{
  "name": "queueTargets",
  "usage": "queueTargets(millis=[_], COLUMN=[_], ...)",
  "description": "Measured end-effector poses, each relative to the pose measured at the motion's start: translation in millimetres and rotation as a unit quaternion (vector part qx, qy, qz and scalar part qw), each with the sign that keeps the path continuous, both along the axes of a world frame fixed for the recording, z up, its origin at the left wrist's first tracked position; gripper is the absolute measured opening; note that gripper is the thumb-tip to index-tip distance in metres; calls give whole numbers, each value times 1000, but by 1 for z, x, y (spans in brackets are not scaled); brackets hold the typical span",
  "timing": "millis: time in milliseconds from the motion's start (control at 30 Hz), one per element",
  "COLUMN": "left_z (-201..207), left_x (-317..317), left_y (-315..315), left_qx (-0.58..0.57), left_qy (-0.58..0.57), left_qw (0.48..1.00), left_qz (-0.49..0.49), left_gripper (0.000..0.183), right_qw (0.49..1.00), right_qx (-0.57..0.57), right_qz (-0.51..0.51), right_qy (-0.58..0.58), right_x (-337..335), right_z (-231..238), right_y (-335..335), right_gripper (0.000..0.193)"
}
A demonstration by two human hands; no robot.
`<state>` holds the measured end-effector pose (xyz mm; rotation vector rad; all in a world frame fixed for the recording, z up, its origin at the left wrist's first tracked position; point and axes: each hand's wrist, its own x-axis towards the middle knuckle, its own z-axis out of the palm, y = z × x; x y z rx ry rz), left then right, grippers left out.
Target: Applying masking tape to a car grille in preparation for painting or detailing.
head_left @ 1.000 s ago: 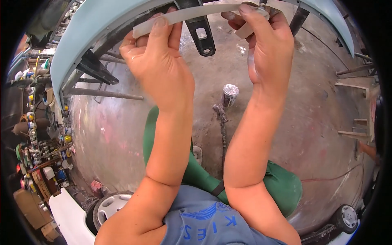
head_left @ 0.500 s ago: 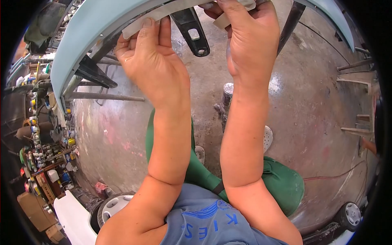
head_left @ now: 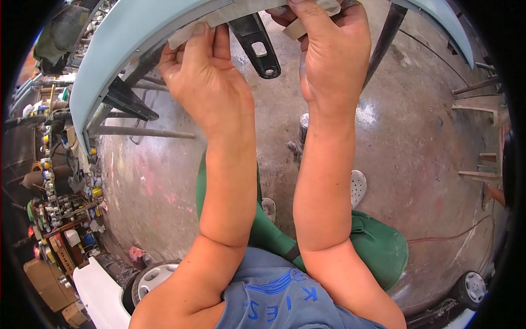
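A pale blue curved panel (head_left: pixel 123 41), shaped like a car bumper, arches across the top of the view. Along its inner edge runs a strip of cream masking tape (head_left: pixel 233 13). My left hand (head_left: pixel 211 82) pinches the tape's left end between thumb and fingers against that edge. Near the top, my right hand (head_left: pixel 337 63) is closed on more of the cream tape, which shows on both sides of the thumb; whether it is a roll is partly hidden. Between the hands a black bracket (head_left: pixel 256 46) with a square hole hangs from the panel.
Metal stand legs (head_left: pixel 145 131) reach out under the panel, with another black bracket (head_left: pixel 129 98) at left. Shelves crowded with cans (head_left: pixel 49 181) line the left. A white car part (head_left: pixel 98 288) and a wheel (head_left: pixel 156 279) lie lower left. A red hose (head_left: pixel 449 234) crosses the floor at right.
My right hand has shifted slightly left and my left hand slightly right. Both keep hold of the tape. The panel's left side sits slightly farther right in the view.
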<state>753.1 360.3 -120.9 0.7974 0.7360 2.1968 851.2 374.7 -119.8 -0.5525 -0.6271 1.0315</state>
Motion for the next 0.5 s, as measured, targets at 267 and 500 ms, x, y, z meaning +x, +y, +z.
queueTargets(millis=[267,500], left_z=[-1,-7], left_x=[-3,-5], left_y=[6,11], left_qx=[-2,1], left_qy=[27,27], left_qw=[1000,1000], left_qz=[-2,-5], left_gripper=[44,43], right_qw=[996,999], right_qx=[55,-7], right_qz=[22,-1], right_qy=[70,51], right_x=[-2,-6], right_z=[-2,2], right_y=[-3,5], right_gripper=[28,26])
